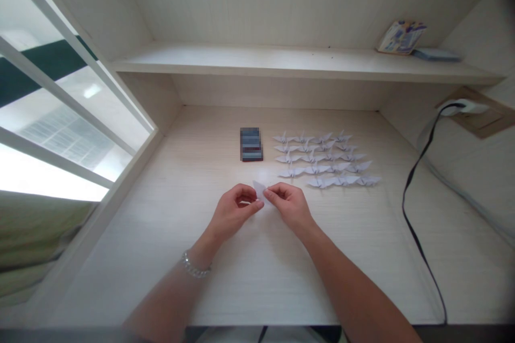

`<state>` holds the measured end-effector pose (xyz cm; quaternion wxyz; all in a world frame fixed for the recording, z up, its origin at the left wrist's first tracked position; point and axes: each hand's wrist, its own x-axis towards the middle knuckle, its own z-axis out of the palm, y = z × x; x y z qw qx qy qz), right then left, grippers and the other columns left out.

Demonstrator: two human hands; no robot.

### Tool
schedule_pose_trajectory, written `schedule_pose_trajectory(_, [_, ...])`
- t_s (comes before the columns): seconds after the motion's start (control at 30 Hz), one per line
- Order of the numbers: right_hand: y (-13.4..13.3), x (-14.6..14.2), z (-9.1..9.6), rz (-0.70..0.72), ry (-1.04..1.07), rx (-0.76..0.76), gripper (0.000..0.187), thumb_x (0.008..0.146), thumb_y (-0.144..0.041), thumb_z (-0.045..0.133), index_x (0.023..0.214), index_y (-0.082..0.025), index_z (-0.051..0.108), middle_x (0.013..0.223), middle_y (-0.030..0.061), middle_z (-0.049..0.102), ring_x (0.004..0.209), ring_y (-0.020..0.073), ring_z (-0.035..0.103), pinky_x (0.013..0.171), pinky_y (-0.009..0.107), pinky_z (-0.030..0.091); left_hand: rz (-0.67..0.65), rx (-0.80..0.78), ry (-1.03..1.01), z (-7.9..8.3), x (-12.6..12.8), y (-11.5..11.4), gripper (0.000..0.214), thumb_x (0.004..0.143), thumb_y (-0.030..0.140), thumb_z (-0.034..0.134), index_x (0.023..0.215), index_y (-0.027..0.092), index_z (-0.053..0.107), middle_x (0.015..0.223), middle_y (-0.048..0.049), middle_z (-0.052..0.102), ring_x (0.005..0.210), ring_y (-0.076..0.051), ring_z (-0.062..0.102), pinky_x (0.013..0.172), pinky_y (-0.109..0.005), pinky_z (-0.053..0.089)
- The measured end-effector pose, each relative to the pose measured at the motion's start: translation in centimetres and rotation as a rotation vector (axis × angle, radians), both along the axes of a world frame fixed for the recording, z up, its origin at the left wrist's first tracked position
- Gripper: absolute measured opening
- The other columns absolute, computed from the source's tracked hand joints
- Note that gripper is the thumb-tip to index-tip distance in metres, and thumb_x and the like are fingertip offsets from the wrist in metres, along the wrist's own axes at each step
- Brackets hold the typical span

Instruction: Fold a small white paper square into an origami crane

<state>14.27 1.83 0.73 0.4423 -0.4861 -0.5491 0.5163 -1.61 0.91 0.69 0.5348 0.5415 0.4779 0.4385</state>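
Between my hands, a little above the desk, is a small folded piece of white paper (pixel 259 188) with a pointed top. My left hand (pixel 236 208) has its thumb and fingers closed at the paper's left edge. From the other side, my right hand (pixel 290 204) pinches the paper between thumb and forefinger. Just beyond my right hand stand several rows of white paper cranes (pixel 322 156) on the desk. A dark, blurred-out rectangular object (pixel 251 144), perhaps a phone, lies to the left of the cranes.
The pale wooden desk (pixel 169 209) is backed by a raised shelf (pixel 249 58). A small box (pixel 402 36) and a flat bluish item (pixel 436 54) rest on it at right. A black cable (pixel 410 182) runs from the wall socket (pixel 478 112) down the desk's right side. Rails (pixel 60 86) border the left.
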Motion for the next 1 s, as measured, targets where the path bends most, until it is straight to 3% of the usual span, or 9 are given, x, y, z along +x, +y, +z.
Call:
schedule_pose_trajectory(0.17, [-0.1, -1.1, -0.9, -0.051, 0.157, -0.128, 0.025, 0.069, -0.037, 0.063, 0.080, -0.015, 0.066, 0.075, 0.0043, 0.066, 0.067, 0.0148, 0.057, 0.063, 0.027, 0.044, 0.036, 0.032, 0.051, -0.3, 0.1, 0.1, 0.021, 0.073, 0.033, 0.060, 0.084, 0.015, 0.062, 0.082, -0.0045, 0.064, 0.074, -0.014, 0.059, 0.066, -0.024, 0.048])
schedule_pose_trajectory(0.3, [-0.2, -1.3, -1.4, -0.008, 0.081, -0.087, 0.021, 0.070, -0.035, 0.063, 0.072, -0.014, 0.065, 0.068, 0.0023, 0.064, 0.061, 0.0130, 0.055, 0.058, 0.025, 0.042, 0.126, 0.043, 0.046, -0.9, -0.3, 0.4, 0.020, 0.073, 0.033, 0.061, 0.081, 0.014, 0.060, 0.076, -0.0026, 0.063, 0.068, -0.012, 0.058, 0.062, -0.022, 0.046])
schedule_pose_trajectory(0.47, [0.2, -0.6, -1.3, 0.066, 0.024, -0.077, 0.018, 0.071, -0.031, 0.062, 0.073, -0.014, 0.065, 0.069, 0.0029, 0.065, 0.063, 0.0137, 0.058, 0.058, 0.024, 0.044, 0.083, 0.030, 0.006, -1.0, -0.2, 0.2, 0.021, 0.075, 0.033, 0.059, 0.084, 0.013, 0.060, 0.074, -0.0024, 0.062, 0.066, -0.012, 0.059, 0.063, -0.024, 0.050])
schedule_pose_trajectory(0.6, [0.3, 0.0, -0.4, 0.021, 0.028, 0.008, 0.031, 0.067, -0.031, 0.066, 0.095, -0.017, 0.063, 0.092, 0.0066, 0.067, 0.077, 0.0168, 0.061, 0.067, 0.027, 0.048, 0.038, -0.013, 0.028, -0.5, 0.0, -0.1, 0.026, 0.075, 0.036, 0.058, 0.086, 0.013, 0.064, 0.080, -0.0044, 0.065, 0.070, -0.015, 0.061, 0.063, -0.028, 0.054])
schedule_pose_trajectory(0.73, [0.2, 0.3, -0.1, 0.033, -0.080, 0.081, 0.017, 0.072, -0.027, 0.062, 0.084, -0.018, 0.068, 0.084, 0.0061, 0.068, 0.077, 0.0178, 0.062, 0.070, 0.029, 0.049, 0.029, -0.016, 0.012, -0.3, 0.0, -0.1, 0.030, 0.072, 0.034, 0.061, 0.096, 0.015, 0.064, 0.086, -0.0058, 0.066, 0.074, -0.017, 0.062, 0.064, -0.030, 0.056])
schedule_pose_trajectory(1.0, [-0.1, 0.0, -0.3, -0.017, -0.081, 0.086, 0.022, 0.070, -0.030, 0.064, 0.089, -0.019, 0.069, 0.088, 0.0057, 0.068, 0.078, 0.0180, 0.063, 0.070, 0.029, 0.050, 0.118, 0.054, 0.101, -0.3, -0.4, 0.1, 0.030, 0.067, 0.030, 0.066, 0.093, 0.015, 0.066, 0.088, -0.0068, 0.068, 0.072, -0.016, 0.063, 0.066, -0.027, 0.053])
